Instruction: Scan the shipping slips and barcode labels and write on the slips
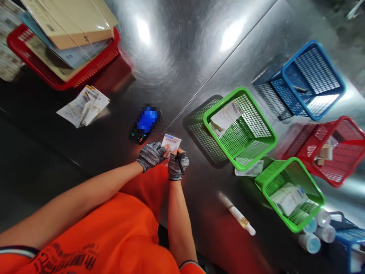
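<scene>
Both my hands wear grey knit fingerless gloves over a steel table point(176, 57). My left hand point(151, 154) pinches the near left corner of a small white label slip point(172, 142) with a barcode. Right beside it, my right hand point(177, 164) is closed around a black pen, its tip at the slip's near edge. A handheld scanner point(145, 125) with a blue screen lies just beyond my left hand.
Green baskets point(266, 140) point(316, 188), a blue basket point(339, 82) and a red basket point(355, 148) hold packets at the right. A red tray point(94, 66) of envelopes sits far left, loose papers point(83, 105) beside it. A white tube point(236, 214) and bottles point(316, 232) lie near the front.
</scene>
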`<control>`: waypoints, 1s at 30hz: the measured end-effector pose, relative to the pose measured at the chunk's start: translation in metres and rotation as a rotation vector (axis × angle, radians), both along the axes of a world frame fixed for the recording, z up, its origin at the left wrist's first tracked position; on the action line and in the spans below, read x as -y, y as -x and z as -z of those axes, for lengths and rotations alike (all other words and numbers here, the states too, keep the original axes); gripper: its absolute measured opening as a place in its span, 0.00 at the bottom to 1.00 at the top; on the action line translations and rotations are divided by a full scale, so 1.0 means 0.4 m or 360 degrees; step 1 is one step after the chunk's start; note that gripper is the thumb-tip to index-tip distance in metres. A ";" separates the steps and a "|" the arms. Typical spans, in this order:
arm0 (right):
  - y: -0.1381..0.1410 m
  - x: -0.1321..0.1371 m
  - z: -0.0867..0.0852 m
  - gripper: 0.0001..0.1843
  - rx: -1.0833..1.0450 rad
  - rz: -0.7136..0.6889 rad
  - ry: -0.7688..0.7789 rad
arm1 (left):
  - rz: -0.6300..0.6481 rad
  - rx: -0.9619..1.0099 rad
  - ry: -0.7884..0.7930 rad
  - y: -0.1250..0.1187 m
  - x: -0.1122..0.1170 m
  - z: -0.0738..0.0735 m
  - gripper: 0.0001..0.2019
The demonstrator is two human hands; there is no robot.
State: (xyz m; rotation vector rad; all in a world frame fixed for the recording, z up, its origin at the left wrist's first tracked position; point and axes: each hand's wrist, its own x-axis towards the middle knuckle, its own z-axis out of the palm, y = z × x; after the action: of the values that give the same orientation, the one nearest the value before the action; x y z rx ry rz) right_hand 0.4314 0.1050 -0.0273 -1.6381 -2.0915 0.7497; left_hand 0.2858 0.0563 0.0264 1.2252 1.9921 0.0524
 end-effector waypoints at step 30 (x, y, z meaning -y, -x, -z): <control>0.005 0.006 -0.003 0.23 -0.0072 0.0044 -0.0246 | 0.0104 -0.0077 -0.0080 0.002 0.007 0.004 0.20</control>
State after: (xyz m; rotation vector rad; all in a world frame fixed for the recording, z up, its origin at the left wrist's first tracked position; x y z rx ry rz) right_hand 0.4293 0.1026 -0.0262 -1.5494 -2.0368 0.5943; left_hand 0.2851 0.0537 0.0247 1.3342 2.0013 0.0407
